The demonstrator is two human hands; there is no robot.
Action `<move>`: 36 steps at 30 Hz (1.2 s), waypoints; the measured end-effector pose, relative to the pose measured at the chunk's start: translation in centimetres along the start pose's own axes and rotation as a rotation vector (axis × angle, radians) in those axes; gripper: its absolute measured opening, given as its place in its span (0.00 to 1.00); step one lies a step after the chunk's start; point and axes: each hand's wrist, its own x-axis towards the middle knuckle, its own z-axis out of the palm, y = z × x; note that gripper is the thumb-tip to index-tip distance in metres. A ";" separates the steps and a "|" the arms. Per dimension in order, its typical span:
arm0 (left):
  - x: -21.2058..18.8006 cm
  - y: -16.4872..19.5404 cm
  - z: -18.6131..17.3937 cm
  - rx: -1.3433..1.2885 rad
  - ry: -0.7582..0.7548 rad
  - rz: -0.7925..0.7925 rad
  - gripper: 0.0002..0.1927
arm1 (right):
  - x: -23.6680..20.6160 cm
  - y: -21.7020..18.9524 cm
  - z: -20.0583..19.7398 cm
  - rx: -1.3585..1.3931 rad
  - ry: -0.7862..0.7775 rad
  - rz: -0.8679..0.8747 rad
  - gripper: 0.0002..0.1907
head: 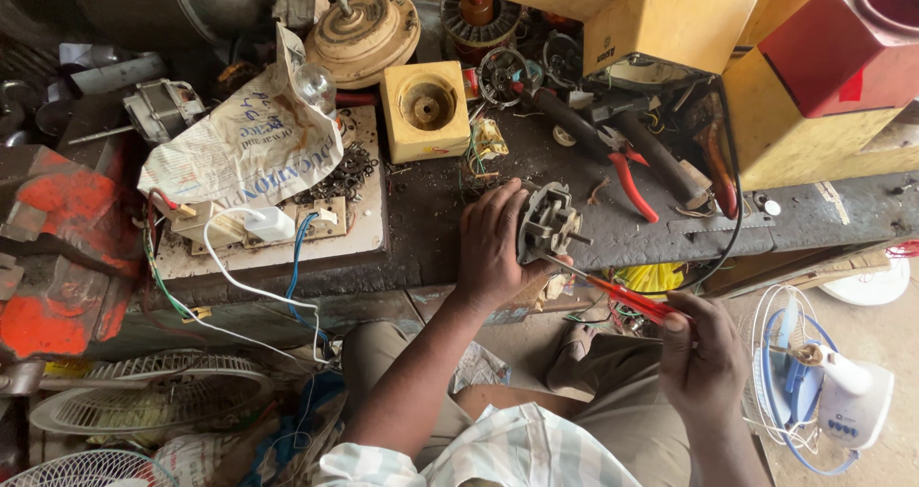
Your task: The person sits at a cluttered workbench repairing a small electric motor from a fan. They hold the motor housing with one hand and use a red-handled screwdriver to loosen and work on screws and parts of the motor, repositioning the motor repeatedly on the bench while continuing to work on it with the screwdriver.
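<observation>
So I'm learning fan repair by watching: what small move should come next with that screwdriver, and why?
Probably seat the tip squarely in the screw and turn. The left hand grips the grey motor part at the bench edge, while the right hand holds the red-handled screwdriver with its tip against that part.

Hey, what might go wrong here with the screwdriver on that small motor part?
The left hand steadies the grey motor part at the bench edge, so it might drop if jolted. The red-handled screwdriver in the right hand could slip toward the left fingers, which sit right beside its tip.
</observation>
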 end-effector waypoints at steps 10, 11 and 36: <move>-0.2 -0.3 0.2 -0.001 0.035 0.022 0.53 | -1.3 0.6 0.9 0.691 -0.034 0.033 0.23; -0.3 -0.3 0.2 -0.001 0.029 0.021 0.53 | -1.4 0.6 0.9 0.731 -0.053 0.039 0.24; -0.2 -0.4 0.1 -0.023 0.010 0.015 0.52 | -1.0 0.2 0.9 0.477 -0.006 -0.003 0.26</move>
